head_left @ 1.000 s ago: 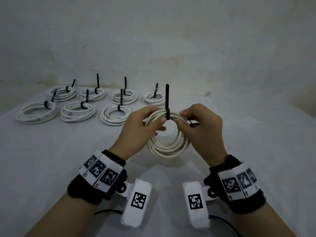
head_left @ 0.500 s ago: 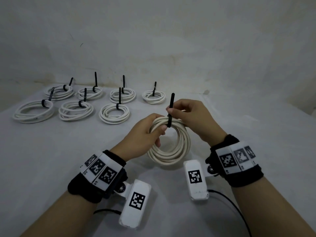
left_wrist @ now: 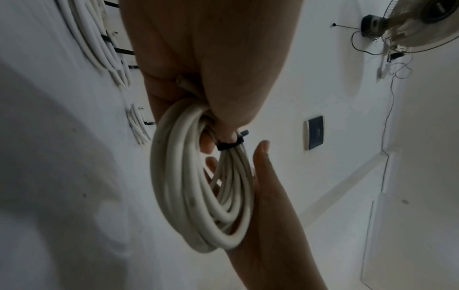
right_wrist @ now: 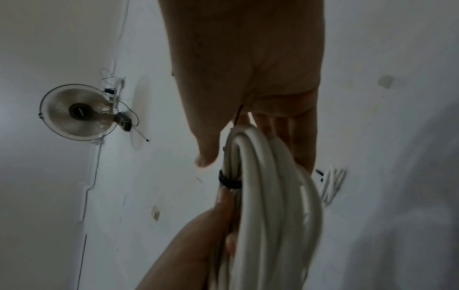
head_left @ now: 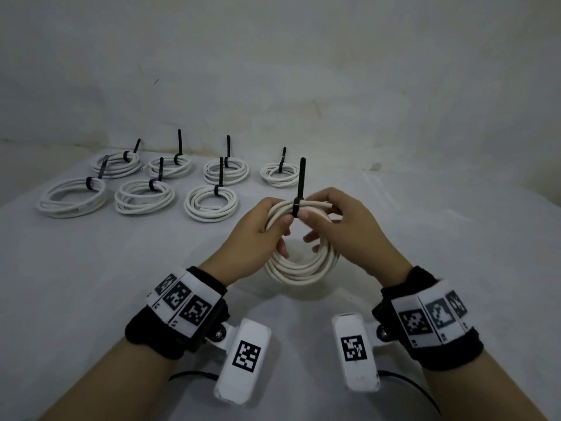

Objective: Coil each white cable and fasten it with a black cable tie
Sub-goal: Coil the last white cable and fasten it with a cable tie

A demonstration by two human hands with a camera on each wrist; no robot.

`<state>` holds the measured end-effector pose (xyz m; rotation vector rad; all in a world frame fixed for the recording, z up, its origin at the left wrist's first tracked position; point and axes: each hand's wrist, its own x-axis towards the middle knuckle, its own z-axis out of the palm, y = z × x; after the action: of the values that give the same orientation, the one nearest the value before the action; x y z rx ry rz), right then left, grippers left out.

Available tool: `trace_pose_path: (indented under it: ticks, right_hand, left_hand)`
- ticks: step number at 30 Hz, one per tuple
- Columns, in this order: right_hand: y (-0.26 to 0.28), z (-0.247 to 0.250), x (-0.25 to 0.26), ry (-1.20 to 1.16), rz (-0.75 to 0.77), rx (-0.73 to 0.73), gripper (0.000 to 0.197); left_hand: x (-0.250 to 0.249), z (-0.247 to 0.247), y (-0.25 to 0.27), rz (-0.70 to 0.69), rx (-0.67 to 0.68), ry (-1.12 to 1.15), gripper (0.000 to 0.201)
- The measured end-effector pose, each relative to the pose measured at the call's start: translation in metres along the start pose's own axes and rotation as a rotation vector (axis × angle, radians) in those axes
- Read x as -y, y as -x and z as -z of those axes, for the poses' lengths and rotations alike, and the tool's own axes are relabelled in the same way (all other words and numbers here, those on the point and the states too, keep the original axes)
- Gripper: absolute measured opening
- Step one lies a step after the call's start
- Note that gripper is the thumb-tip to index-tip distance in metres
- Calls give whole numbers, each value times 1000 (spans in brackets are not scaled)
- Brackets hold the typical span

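A white cable coil (head_left: 303, 265) hangs upright between both hands above the table, in the middle of the head view. A black cable tie (head_left: 299, 196) wraps its top, with the tail standing straight up. My left hand (head_left: 261, 235) grips the coil's top left, its thumb just beside the tie. On the other side, my right hand (head_left: 343, 226) curls its fingers over the coil's top right, thumb tip next to the tie. The left wrist view shows the coil (left_wrist: 188, 196), the tie band (left_wrist: 229, 145) and the right hand (left_wrist: 270, 196) alongside. In the right wrist view the tie (right_wrist: 228, 181) circles the bundled strands (right_wrist: 268, 196).
Several tied white coils (head_left: 209, 203) lie in two rows at the back left of the white-covered table (head_left: 91, 284), their tie tails pointing up. A pale wall stands close behind them. A wall fan (right_wrist: 79, 111) shows in the right wrist view.
My right hand has let go of the tie's tail and dropped to the coil's top right. The tail now stands free and upright. My left hand keeps its grip.
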<state>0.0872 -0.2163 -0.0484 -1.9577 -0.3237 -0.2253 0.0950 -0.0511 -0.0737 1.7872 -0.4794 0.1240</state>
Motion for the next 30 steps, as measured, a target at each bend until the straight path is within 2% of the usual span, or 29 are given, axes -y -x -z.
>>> trace_pose_path:
  ticks: [4, 9, 13, 16, 19, 22, 26, 30]
  right_hand:
    - [-3, -1, -6, 21, 99, -88, 8]
    - [-8, 1, -22, 8, 64, -142, 13]
    - [-18, 7, -42, 89, 27, -132, 28]
    - [-23, 17, -62, 180, -2, -140, 34]
    - [-25, 22, -76, 442, -74, 5, 27]
    - [-25, 20, -83, 600, -122, 209, 33]
    - [-24, 18, -82, 602, -130, 240, 34]
    - [-25, 19, -84, 601, -122, 246, 33]
  left_hand:
    - [-1, 3, -1, 0, -36, 67, 21]
    - [3, 2, -8, -17, 71, -148, 28]
    - [5, -1, -36, 70, 152, -292, 25]
    - [13, 5, -63, 178, 124, -311, 27]
    - [28, 9, -84, 341, 47, -299, 38]
    - [40, 12, -100, 435, 64, -444, 38]
    - [42, 9, -115, 504, 76, -602, 42]
    - [38, -1, -122, 570, 108, -799, 61]
